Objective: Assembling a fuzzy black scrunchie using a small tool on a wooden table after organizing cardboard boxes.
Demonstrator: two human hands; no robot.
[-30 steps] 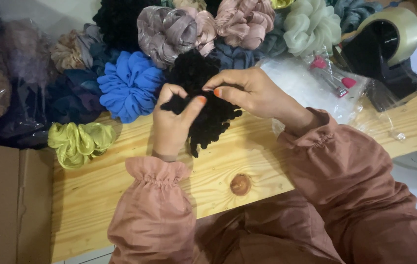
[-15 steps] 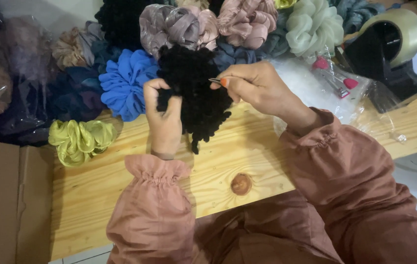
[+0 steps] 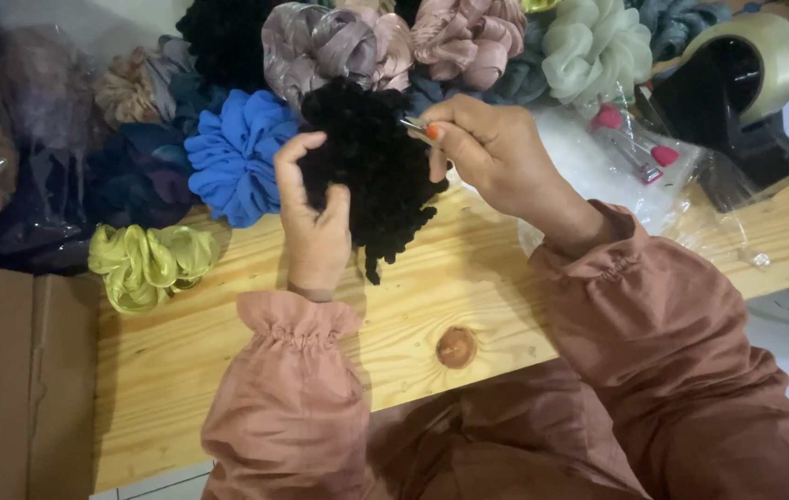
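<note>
Just black scrunchie point(image 3: 371, 171) between hands.

A small home craft and packing corner for handmade scrunchies.

Fabric scrunchies point(image 3: 339, 46) in many colours are heaped along a plain pine tabletop point(image 3: 228, 343), with a tape dispenser point(image 3: 737, 83), clear plastic bags point(image 3: 653, 176) and a cardboard box point(image 3: 15, 380) close by; tiled floor shows beneath.

Soft, even indoor light falls from above, casting faint shadows under the sleeves on the wooden tabletop point(image 3: 468, 296). The tape roll point(image 3: 764, 51) shows mild glare. Dark fabrics at the left edge lose detail; focus is slightly soft throughout.
</note>
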